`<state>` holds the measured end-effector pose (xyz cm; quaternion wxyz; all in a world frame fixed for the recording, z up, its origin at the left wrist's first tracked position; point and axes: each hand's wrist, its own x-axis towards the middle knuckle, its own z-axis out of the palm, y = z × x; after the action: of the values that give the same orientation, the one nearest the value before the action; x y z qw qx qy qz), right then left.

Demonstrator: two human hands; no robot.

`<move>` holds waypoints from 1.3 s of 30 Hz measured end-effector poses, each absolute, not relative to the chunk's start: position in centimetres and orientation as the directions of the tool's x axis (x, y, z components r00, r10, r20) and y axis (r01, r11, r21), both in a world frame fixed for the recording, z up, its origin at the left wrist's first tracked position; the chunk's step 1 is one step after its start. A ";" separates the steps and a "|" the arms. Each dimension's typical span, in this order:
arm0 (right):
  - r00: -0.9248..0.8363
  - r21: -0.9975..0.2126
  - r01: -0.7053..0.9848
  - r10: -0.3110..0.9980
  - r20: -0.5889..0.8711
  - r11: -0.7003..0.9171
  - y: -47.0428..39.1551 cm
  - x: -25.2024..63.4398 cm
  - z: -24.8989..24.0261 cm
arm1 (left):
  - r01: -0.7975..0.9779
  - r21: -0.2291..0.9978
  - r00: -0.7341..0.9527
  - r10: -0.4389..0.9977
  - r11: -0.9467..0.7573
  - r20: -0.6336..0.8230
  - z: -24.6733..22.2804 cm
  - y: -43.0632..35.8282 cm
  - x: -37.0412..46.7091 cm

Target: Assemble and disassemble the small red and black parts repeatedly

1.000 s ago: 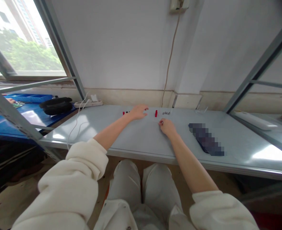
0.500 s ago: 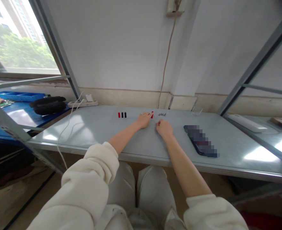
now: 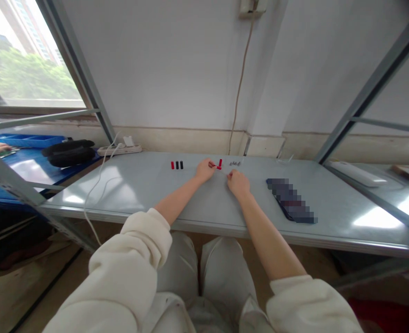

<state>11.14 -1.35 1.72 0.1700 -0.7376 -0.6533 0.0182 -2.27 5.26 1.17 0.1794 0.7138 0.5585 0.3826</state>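
Left hand (image 3: pixel 205 170) now pinching red cylinder (image 3: pixel 219 168), no longer just reaching, so getting piece under control; right hand (image 3: pixel 239 184) keeping fingertips together, contents unclear.

Saw pale wall (image 3: pixel 156 69) above cream lower band (image 3: pixel 183 138). Noted window (image 3: pixel 20 55) at left, trees (image 3: pixel 27 81) and buildings (image 3: pixel 20 25) outside. Logged grey surface (image 3: pixel 135 199) between metal uprights (image 3: pixel 373 88), bright glare (image 3: pixel 378 219) on top. Glimpsed tan floor (image 3: pixel 17 296) below.

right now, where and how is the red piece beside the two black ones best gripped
Probably pinch the red piece around its middle, coming from the left: it is slim and straight, with the black pieces close on its right. Whether it stands or lies is unclear.
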 end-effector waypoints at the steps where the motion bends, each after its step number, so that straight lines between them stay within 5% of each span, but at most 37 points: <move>1: 0.137 -0.285 0.956 0.970 0.202 -0.076 -1.3 11.1 1.7 | 0.635 0.709 0.075 0.938 -0.306 0.338 1.4 5.0 -2.6; 17: -0.170 -0.371 0.877 0.919 0.356 0.306 -0.6 10.9 1.2 | 0.272 0.942 0.018 0.980 -0.196 0.199 1.0 1.6 -7.2; 28: -0.280 -0.429 0.726 0.801 0.529 0.538 0.1 10.2 0.0 | 0.051 0.946 0.169 0.936 -0.321 0.309 0.6 1.3 -7.6; 34: -0.281 -0.355 0.791 0.811 0.514 0.499 -0.3 9.0 0.7 | 0.023 0.935 0.180 0.921 -0.355 0.345 0.9 1.0 -7.5; 39: -0.117 -0.472 0.829 0.919 0.378 0.300 1.8 7.0 1.7 | 0.328 0.826 -0.140 0.841 -0.459 0.523 1.4 0.8 -8.6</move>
<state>7.02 1.78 1.71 0.3108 -0.5873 -0.7438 0.0720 -8.64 0.80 1.45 0.2177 0.6185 0.4723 0.5890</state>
